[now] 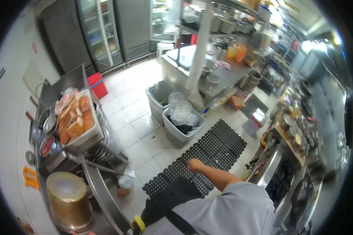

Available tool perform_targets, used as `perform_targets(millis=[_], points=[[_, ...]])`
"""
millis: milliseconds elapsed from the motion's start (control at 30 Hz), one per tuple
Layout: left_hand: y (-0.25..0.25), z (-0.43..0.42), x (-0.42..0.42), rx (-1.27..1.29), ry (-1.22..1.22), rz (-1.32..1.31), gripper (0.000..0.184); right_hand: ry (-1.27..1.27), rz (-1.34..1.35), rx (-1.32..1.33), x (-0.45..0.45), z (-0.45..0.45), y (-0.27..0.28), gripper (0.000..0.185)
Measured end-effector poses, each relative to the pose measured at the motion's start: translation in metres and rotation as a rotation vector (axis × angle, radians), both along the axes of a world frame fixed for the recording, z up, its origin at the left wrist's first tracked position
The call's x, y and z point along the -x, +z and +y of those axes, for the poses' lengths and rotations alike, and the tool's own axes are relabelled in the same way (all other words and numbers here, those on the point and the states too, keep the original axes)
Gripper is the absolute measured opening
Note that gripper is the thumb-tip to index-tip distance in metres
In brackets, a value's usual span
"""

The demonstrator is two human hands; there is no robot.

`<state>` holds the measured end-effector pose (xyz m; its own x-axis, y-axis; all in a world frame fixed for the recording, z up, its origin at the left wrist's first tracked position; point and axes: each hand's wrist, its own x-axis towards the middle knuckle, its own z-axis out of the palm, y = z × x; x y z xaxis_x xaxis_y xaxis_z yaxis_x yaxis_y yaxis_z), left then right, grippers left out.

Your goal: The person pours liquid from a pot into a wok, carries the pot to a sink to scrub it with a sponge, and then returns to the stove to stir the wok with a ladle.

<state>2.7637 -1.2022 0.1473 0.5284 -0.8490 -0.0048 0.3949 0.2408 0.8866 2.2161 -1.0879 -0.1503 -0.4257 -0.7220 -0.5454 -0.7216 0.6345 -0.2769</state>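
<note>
Red bin point(97, 85), black perforated mat point(208, 154)

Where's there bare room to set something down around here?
Bare floor runs between the red container and the grey bins. The black mat beside those bins has open patches. It's crowded on the left around the meat tray and big pot, and among the small pots on the right.

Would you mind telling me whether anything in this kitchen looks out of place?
Yes: a translucent whitish container and a small brown lump sit on the white tiled floor beside the steel counter. They may have been dropped, since loose items seldom belong underfoot, though I cannot tell what the lump is.
</note>
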Motion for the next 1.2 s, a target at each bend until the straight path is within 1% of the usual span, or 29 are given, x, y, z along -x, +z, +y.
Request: perform_targets(millis=[33, 100, 133, 200, 233, 267, 300, 333, 367, 400, 467, 533, 600, 667, 733, 767, 867, 933, 1000, 1033, 1067, 1133, 1200], points=[[0.014, -0.002, 0.023, 0.002, -0.059, -0.056, 0.074, -0.047, 0.037, 0.005, 0.02, 0.029, -0.029, 0.029], [0.032, -0.005, 0.068, 0.01, -0.176, -0.172, 0.071, -0.077, 0.041, -0.035, 0.051, 0.083, -0.051, 0.029], [0.023, -0.015, 0.078, 0.004, -0.245, -0.131, 0.067, -0.096, 0.041, -0.06, 0.065, 0.104, -0.055, 0.029], [-0.017, -0.049, 0.097, -0.024, -0.392, -0.049, 0.06, -0.31, 0.017, 0.046, 0.09, 0.147, -0.06, 0.03], [-0.014, -0.05, 0.143, -0.012, -0.447, -0.134, 0.058, -0.419, 0.0, 0.092, 0.097, 0.171, -0.061, 0.03], [-0.014, -0.043, 0.192, 0.017, -0.464, -0.24, 0.055, -0.424, 0.0, 0.062, 0.122, 0.19, -0.069, 0.03], [-0.014, -0.037, 0.242, 0.048, -0.475, -0.344, 0.053, -0.427, -0.01, 0.025, 0.147, 0.209, -0.091, 0.03], [-0.002, -0.038, 0.283, -0.122, -0.556, -0.357, 0.051, -0.432, -0.035, -0.012, 0.153, 0.23, -0.109, 0.03], [-0.006, -0.041, 0.324, -0.094, -0.598, -0.36, 0.044, -0.501, -0.026, 0.108, 0.158, 0.25, -0.095, 0.03], [-0.019, -0.042, 0.366, -0.069, -0.64, -0.359, 0.036, -0.568, -0.008, 0.225, 0.172, 0.263, -0.064, 0.03], [-0.041, -0.051, 0.436, 0.003, -0.856, -0.29, 0.035, -0.849, 0.05, 0.268, 0.2, 0.28, -0.067, 0.026], [-0.049, -0.05, 0.513, -0.072, -1.013, -0.202, 0.037, -1.116, -0.104, 0.503, 0.232, 0.297, -0.068, 0.018], [-0.045, -0.036, 0.592, -0.105, -1.175, -0.018, 0.041, -1.333, -0.298, 0.704, 0.266, 0.311, -0.071, 0.013], [-0.04, -0.027, 0.667, -0.173, -1.282, 0.137, 0.047, -1.409, -0.342, 0.749, 0.295, 0.328, -0.048, 0.014], [-0.039, -0.023, 0.738, -0.167, -1.418, 0.216, 0.05, -1.54, -0.388, 0.831, 0.312, 0.339, -0.008, 0.016], [-0.037, -0.018, 0.772, -0.122, -1.515, 0.251, 0.049, -1.601, -0.402, 0.877, 0.326, 0.343, 0.001, 0.016], [-0.033, -0.007, 0.875, -0.199, -1.566, 0.295, 0.048, -1.68, -0.386, 0.772, 0.362, 0.367, -0.034, 0.017], [-0.049, -0.018, 0.939, -0.241, -1.691, 0.401, 0.045, -1.739, -0.34, 0.646, 0.373, 0.386, -0.073, 0.019], [-0.045, -0.008, 1.01, -0.281, -1.802, 0.483, 0.044, -1.534, -0.084, 0.299, 0.365, 0.424, -0.14, 0.02], [-0.044, -0.003, 1.044, -0.26, -1.769, 0.427, 0.042, -1.526, -0.029, 0.158, 0.356, 0.435, -0.146, 0.02], [-0.045, -0.001, 1.081, -0.278, -1.812, 0.449, 0.041, -1.515, 0.023, 0.017, 0.348, 0.443, -0.148, 0.02], [-0.049, 0.009, 1.152, -0.322, -1.909, 0.476, 0.041, -1.708, -0.039, 0.097, 0.33, 0.456, -0.152, 0.017], [-0.042, 0.03, 1.215, -0.381, -2.006, 0.489, 0.042, -1.91, -0.115, 0.19, 0.313, 0.453, -0.159, 0.015]])
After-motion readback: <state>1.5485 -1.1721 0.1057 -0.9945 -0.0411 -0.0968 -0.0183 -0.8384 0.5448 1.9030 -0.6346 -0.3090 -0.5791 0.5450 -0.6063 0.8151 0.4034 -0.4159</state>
